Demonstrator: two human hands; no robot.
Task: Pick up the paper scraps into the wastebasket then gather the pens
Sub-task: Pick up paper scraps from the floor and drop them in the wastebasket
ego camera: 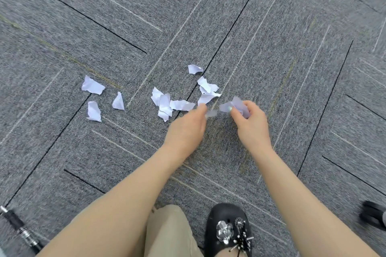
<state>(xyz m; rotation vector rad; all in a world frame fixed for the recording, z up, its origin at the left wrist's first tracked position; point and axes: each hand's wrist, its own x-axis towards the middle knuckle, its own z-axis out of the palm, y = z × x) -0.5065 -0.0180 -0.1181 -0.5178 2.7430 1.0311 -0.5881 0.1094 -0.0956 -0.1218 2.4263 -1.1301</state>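
Many scraps [165, 103] litter the floor; right hand [251, 123] clutches some, left hand [188, 127] pinches one (blurred); pen [19, 229] waits.

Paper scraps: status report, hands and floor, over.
Right hand holds collected scraps. Left hand pinching a small scrap. Loose scraps on carpet. Wastebasket not in view.

Person is wearing no sleeves in view: both forearms are showing bare down to the hands, left hand [188, 129] and right hand [251, 125]. Fingernail on right hand is showing pale, glossy polish. Person is wearing beige trousers [167, 233] and a black rounded-toe shoe [228, 229], decorated with a silvery flower ornament and dark beaded pins.
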